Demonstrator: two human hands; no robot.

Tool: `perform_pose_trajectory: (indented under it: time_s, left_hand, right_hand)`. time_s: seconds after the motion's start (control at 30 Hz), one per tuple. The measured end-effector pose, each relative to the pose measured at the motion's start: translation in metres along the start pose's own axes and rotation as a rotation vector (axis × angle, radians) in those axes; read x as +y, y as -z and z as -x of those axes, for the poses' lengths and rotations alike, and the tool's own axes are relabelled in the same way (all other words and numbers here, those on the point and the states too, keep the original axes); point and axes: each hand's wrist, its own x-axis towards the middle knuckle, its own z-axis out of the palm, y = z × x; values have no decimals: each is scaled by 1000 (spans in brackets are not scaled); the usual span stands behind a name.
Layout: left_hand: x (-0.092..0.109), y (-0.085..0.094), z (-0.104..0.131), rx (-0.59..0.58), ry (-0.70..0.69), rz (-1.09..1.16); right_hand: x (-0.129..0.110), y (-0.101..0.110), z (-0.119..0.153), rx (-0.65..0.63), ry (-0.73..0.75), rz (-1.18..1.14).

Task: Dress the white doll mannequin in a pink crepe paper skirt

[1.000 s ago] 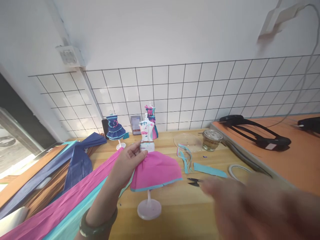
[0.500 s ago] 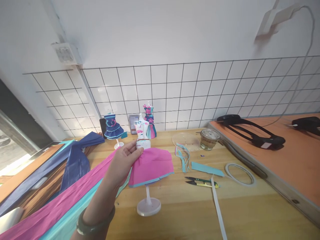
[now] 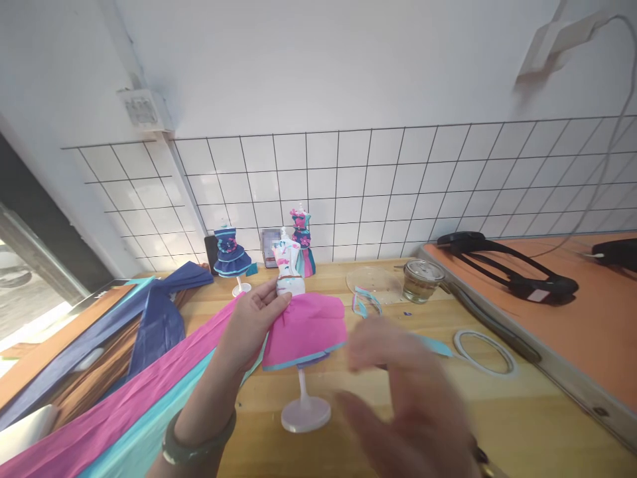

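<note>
My left hand (image 3: 256,318) pinches the waist of a pink paper skirt (image 3: 306,325) against a small white dress form (image 3: 288,262). Light blue trim runs along the skirt's hem. The form stands upright on a round white base (image 3: 306,415), and coloured patches mark its bodice. Just right of the skirt is my right hand (image 3: 403,392), blurred by motion, its thumb and fingers apart with nothing visible between them. It hides the scissors and part of a light blue strip (image 3: 438,346).
Two dressed forms, one in a navy dress (image 3: 231,255) and one in a multicoloured dress (image 3: 302,239), stand behind. Paper sheets (image 3: 164,372) cover the left side. A tape roll (image 3: 485,352), glass jar (image 3: 423,280) and clear round plate (image 3: 373,282) lie right, beside an orange mat (image 3: 592,338).
My right hand has come into view from the lower right, over the scissors and the white strip. My left hand stays at the skirt's waist. The view has shifted slightly.
</note>
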Motion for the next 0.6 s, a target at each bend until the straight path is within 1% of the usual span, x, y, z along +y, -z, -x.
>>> perform_pose_trajectory:
  time_s: [0.03, 0.1, 0.13, 0.17, 0.27, 0.4, 0.5, 0.6]
  left_hand:
    - [0, 1, 0, 6, -1, -1]
    - [-1, 2, -1, 12, -11, 1]
    - [-1, 3, -1, 10, -16, 6]
    - [-2, 3, -1, 7, -23, 11]
    - [-2, 1, -1, 8, -43, 17]
    - [-2, -3, 1, 18, -51, 7]
    - [-3, -4, 1, 16, -69, -4]
    - [-3, -3, 1, 14, -77, -14]
  right_hand:
    - [-3, -6, -15, 20, 35, 10]
    - [-5, -21, -39, -18, 285, 118]
    - [-4, -29, -47, -18, 355, 202]
    - [-1, -36, -51, -11, 395, 279]
    - [6, -49, -51, 60, 449, 434]
    - [8, -51, -46, 122, 497, 445]
    - [7, -52, -45, 115, 534, 413]
    - [7, -55, -44, 79, 563, 406]
